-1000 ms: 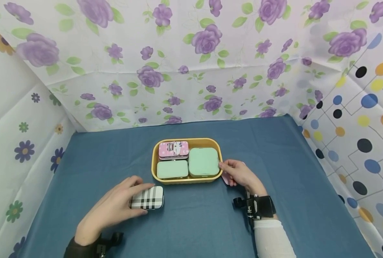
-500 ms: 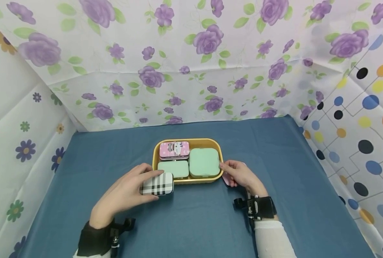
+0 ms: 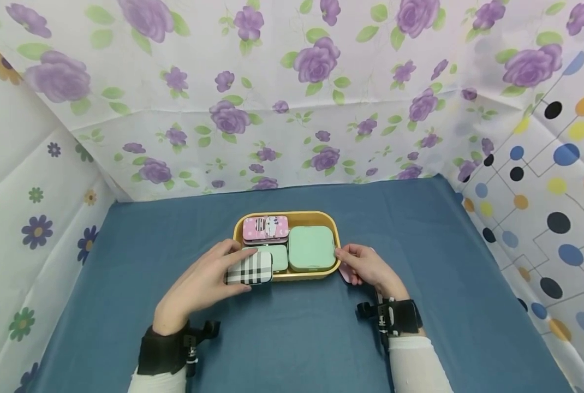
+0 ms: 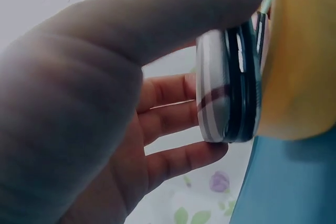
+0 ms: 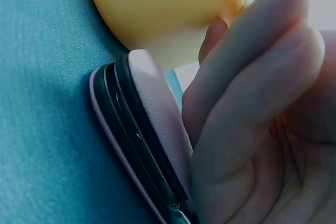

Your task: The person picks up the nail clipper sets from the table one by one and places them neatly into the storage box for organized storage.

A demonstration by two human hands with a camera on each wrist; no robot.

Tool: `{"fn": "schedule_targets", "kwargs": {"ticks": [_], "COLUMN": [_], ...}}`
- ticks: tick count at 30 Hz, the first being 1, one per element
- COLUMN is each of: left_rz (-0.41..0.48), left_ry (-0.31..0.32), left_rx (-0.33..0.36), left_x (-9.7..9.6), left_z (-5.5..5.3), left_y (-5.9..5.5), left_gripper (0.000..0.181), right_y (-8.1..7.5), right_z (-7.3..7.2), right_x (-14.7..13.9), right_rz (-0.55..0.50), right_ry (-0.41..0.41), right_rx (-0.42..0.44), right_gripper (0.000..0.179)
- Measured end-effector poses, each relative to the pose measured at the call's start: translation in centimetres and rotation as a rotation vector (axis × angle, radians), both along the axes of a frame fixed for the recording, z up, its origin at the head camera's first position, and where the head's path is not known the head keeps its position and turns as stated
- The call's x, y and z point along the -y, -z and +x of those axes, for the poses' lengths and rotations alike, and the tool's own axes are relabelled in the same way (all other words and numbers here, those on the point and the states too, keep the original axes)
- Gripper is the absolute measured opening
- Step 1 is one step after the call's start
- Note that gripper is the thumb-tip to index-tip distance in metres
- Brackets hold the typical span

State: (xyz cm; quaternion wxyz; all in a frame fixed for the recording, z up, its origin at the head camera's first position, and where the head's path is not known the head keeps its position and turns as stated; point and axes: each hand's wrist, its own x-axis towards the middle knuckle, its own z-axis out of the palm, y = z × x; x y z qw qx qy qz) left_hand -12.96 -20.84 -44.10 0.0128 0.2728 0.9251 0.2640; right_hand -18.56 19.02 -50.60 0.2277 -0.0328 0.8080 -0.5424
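My left hand point(image 3: 201, 281) grips a small black-and-white plaid tin point(image 3: 252, 268) by its long sides, thumb on the near side and fingers on the far side. The tin is over the front left rim of a yellow basket point(image 3: 304, 277) and partly covers a flat mint tin point(image 3: 279, 255) inside. In the left wrist view the plaid tin point(image 4: 212, 93) shows edge-on beside the basket wall point(image 4: 299, 66). My right hand point(image 3: 365, 265) pinches the basket's right rim. Under that hand, a pink tin point(image 5: 160, 103) lies on the blue cloth, mostly hidden in the head view.
Inside the basket are a pink cartoon tin point(image 3: 266, 228) at back left and a larger square mint tin point(image 3: 313, 248) at right. Blue cloth point(image 3: 292, 338) covers the table. Patterned curtains point(image 3: 282, 136) enclose the back and both sides.
My left hand has carried the plaid tin rightward and away from me, from the cloth to over the basket's front left rim. The right hand stays at the basket's right rim.
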Motion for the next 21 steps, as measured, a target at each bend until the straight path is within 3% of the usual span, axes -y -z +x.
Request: {"fn": "schedule_targets", "kwargs": {"ticks": [12,21], "left_rz": [0.020,-0.035], "left_ry": [0.023,0.001], "left_rx": [-0.051,-0.076], "left_x": [-1.7,-2.2], "left_z": [-1.5,-1.9], "left_y": [-0.3,0.2], "left_gripper": [0.079,0.075], "right_y": [0.4,0.3], "right_z": [-0.2,-0.2], "right_x": [-0.1,0.0], "right_rz": [-0.004,0.000], "right_ry": [-0.014,-0.013], "right_rx": [-0.010,0.002], "right_gripper": [0.053,0.051]}}
